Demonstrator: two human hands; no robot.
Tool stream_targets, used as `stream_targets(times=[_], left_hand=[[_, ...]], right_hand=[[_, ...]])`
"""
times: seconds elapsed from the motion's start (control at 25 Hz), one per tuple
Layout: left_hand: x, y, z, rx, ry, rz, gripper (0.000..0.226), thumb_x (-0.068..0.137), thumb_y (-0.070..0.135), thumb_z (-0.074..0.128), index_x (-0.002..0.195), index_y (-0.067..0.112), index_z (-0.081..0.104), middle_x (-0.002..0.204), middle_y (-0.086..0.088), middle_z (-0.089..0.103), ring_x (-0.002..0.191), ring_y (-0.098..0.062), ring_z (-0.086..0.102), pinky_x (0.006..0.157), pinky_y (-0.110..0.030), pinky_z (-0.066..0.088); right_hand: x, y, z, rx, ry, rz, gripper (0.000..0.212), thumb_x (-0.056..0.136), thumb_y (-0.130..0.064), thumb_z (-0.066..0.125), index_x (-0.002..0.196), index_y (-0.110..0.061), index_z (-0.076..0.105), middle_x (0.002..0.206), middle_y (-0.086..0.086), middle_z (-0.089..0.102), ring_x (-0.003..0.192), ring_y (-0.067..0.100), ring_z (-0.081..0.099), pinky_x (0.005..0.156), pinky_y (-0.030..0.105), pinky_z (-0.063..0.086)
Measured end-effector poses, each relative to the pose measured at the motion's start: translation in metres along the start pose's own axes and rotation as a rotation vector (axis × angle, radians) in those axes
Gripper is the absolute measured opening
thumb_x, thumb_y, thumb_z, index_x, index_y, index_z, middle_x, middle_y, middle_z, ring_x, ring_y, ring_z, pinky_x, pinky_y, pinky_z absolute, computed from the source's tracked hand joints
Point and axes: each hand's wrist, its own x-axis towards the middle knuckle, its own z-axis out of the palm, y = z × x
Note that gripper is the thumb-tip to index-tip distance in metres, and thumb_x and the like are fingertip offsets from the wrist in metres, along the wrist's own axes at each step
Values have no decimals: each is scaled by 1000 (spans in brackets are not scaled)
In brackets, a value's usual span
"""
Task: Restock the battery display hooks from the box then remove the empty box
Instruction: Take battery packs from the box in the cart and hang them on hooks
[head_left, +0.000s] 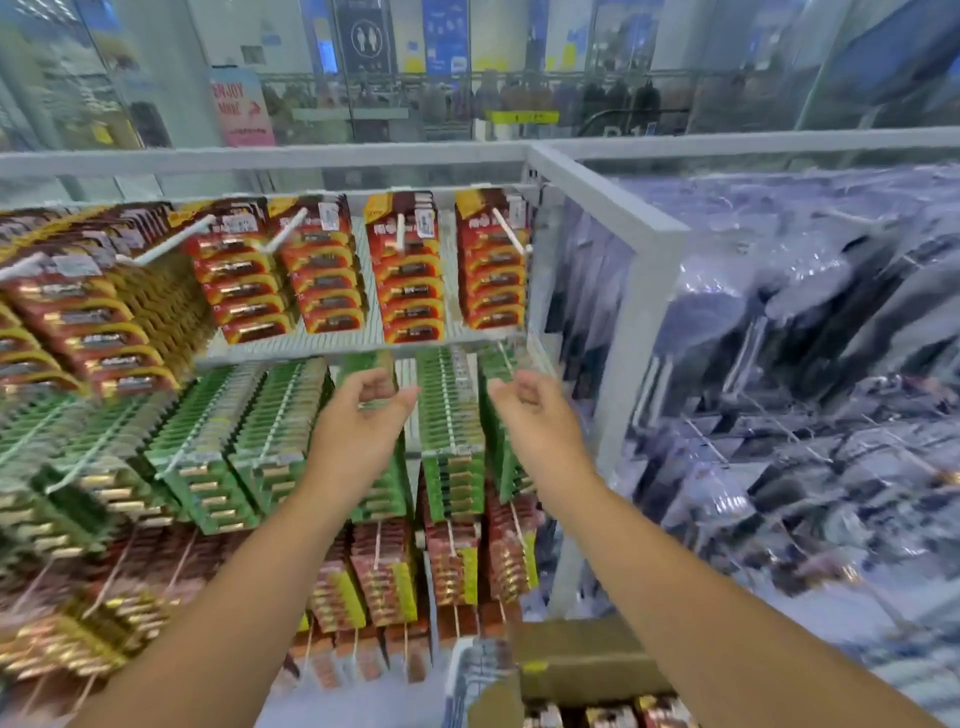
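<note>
Both hands hang loosely curled and empty, the left hand (363, 415) directly before the green battery packs (447, 415), the right hand (530, 410) beside them, the box (582, 660) far below.

1. This is a shop, at a retail display rack (613, 208) in a big store or mall.
2. From 9 to 12 o'clock, rows of carded battery packs (410, 270) hang on white hooks (506, 228), many alike, with price labels (328, 215).
3. At 3 o'clock, more goods in clear plastic bags (779, 332) hang on pegs.
4. At 6 o'clock, an open cardboard box (582, 660) holds more packs.
5. At 12 o'clock, beyond glass, are wall posters, a restroom sign (363, 39) and a pink promo board (241, 106).
</note>
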Motion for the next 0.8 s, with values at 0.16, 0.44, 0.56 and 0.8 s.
stream_targets(times=[0.16,0.44,0.56,0.8], left_hand=[[-61,-12,32,-20,-72,-61,32,98,49,65,124,33,55,109,24,57,106,-18,63,98,-47,52],[-164,-69,150,-38,-228,-167,17,97,35,71,111,32,61,108,12,67,83,4,63,76,-25,50],[-201,-98,213,27,-350,-233,26,95,40,72,115,31,59,109,14,66,91,1,62,76,-25,47],[-252,-179,311,196,-541,-468,38,96,49,69,125,28,56,117,11,63,94,-4,60,73,-25,46]], right_hand=[[-60,57,-50,-12,-67,25,31,101,-36,66,128,-26,55,121,-14,58,115,5,57,96,15,44],[-133,194,-191,-198,138,267,29,100,-38,66,124,-24,61,121,-7,64,115,10,60,99,25,44],[-155,254,-241,-313,272,404,32,99,-43,65,124,-23,61,112,-11,61,116,15,60,100,32,46],[-178,357,-281,-495,283,616,34,100,-46,60,124,-22,60,115,-5,68,108,16,67,92,34,55]])
